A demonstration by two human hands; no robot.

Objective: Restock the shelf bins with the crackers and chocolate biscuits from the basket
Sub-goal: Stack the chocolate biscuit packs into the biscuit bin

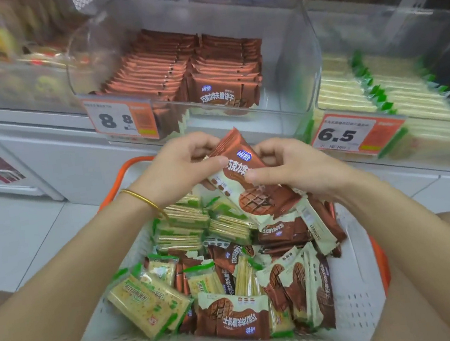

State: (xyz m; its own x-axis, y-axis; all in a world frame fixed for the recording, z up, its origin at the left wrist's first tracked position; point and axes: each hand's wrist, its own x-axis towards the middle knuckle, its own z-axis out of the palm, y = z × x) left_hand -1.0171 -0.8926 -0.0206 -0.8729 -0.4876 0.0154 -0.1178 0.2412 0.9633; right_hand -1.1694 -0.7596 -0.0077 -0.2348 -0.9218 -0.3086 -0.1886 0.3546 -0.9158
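Both the left hand [186,167] and right hand [289,167] pinch brown foil chocolate biscuit packets [247,178] above the white perforated plastic basket [359,307]; clear plastic bin [290,110] (matching stock) lies directly ahead.

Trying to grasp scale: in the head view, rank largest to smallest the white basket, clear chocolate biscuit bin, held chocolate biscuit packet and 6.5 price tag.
1. white basket, though it is nearest the camera
2. chocolate biscuit bin
3-4. chocolate biscuit packet and 6.5 price tag look alike, and the packet is nearer, so unranked
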